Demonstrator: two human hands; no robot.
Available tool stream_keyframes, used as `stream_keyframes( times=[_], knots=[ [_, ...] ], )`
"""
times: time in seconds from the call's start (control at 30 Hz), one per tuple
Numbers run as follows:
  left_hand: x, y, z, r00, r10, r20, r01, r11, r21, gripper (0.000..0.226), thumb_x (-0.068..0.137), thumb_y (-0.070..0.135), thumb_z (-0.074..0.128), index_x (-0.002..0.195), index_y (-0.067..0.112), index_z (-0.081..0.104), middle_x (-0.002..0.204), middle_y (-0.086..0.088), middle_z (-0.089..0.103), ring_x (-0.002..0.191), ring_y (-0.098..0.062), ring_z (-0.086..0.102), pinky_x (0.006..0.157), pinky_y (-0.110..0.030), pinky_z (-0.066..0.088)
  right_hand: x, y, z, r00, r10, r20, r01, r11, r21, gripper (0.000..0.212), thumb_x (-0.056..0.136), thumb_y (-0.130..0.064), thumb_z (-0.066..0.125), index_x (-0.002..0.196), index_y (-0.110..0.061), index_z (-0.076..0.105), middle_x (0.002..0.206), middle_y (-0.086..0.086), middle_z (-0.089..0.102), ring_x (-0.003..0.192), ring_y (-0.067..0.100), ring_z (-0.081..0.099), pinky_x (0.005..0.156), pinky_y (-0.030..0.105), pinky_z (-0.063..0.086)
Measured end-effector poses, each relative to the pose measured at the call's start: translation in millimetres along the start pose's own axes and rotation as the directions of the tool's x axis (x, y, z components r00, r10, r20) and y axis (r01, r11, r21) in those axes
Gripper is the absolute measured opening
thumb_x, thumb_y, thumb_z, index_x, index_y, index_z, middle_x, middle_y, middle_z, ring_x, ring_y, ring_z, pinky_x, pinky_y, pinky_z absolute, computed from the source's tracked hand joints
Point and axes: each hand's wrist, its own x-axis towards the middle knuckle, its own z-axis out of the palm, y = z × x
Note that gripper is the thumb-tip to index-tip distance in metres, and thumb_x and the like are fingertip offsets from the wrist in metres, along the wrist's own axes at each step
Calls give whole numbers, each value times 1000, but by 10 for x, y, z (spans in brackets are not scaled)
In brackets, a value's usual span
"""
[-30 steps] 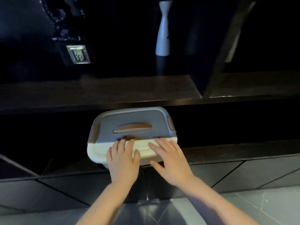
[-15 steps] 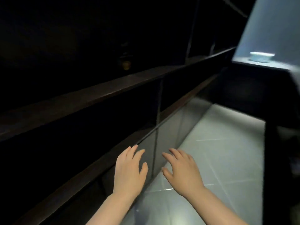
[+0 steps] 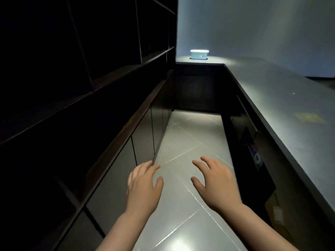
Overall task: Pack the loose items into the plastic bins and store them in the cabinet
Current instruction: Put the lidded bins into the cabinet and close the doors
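Observation:
My left hand (image 3: 144, 185) and my right hand (image 3: 214, 182) hover palm-down over the tiled floor, fingers spread and relaxed, holding nothing. A light blue plastic bin (image 3: 199, 54) with a pale lid stands far ahead on the lit end of the counter. The dark cabinet (image 3: 94, 98) with open shelves runs along my left. The grey-lidded bin I pushed into it is out of sight.
A long grey counter (image 3: 282, 105) runs along the right, with dark cupboards below it. A narrow aisle of grey floor tiles (image 3: 186, 142) leads between cabinet and counter to a dark end wall. A small cardboard box (image 3: 275, 211) sits low at the right.
My view has swung right, away from the cabinet shelf and down the aisle. Both hands left the grey-lidded bin and now hang free over the floor. The blue bin has come into view.

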Motion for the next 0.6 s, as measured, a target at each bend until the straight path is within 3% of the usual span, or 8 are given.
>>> stream_keyframes(
  times=[0.27,0.6],
  knots=[
    [1992,69,489,988,137,71,-138,990,7,37,91,32,49,127,31,53,141,11,43,133,-7,29,111,-27,14,1617,375,111,994,103,-21,-104,992,-69,50,92,-49,42,139,-35,39,147,-10,35,135,11,29,106,27,24],
    [4065,598,1676,975,213,60,-210,976,-55,37,89,30,52,126,31,54,139,11,45,132,-9,32,109,-25,16,3524,1550,371,983,176,-44,-179,979,-93,52,92,-47,45,141,-34,37,149,-8,33,138,13,26,110,30,20]
  ],
)
